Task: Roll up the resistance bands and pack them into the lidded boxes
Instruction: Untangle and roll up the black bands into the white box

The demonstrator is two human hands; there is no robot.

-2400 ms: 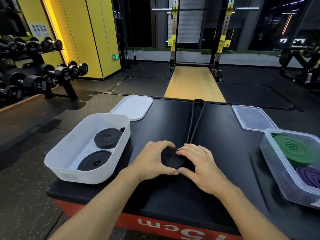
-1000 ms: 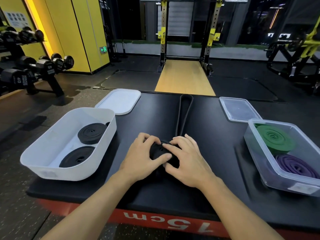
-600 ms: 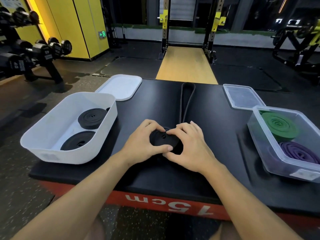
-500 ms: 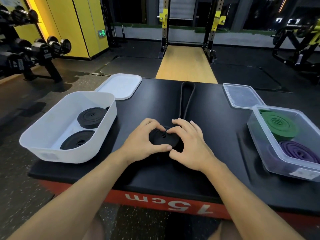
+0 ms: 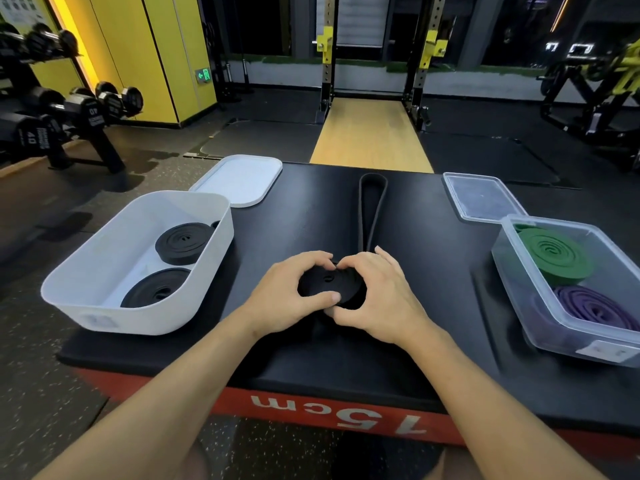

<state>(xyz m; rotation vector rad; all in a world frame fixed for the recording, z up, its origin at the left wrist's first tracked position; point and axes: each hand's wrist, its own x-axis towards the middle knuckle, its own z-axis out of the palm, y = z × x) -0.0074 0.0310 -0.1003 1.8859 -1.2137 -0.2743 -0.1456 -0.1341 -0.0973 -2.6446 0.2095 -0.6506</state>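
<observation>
A black resistance band [image 5: 372,206] lies on the black platform, its far loop stretched away from me. Its near end is wound into a flat coil [image 5: 329,285]. My left hand [image 5: 287,292] grips the coil from the left, thumb across its front edge. My right hand [image 5: 377,299] grips it from the right, fingers curled over the top. A white box [image 5: 86,306] on the left holds two rolled black bands [image 5: 181,242]. A clear box [image 5: 519,289] on the right holds a green roll [image 5: 554,254] and a purple roll [image 5: 595,308].
The white lid [image 5: 239,180] lies behind the white box, the clear lid [image 5: 481,197] behind the clear box. The platform's red front edge [image 5: 311,410] is close to me. A dumbbell rack [image 5: 52,123] stands far left, a squat rack [image 5: 377,57] straight ahead.
The coil has grown as both hands turned it, and the unrolled length of band has shortened. The camera has tilted down and shifted slightly.
</observation>
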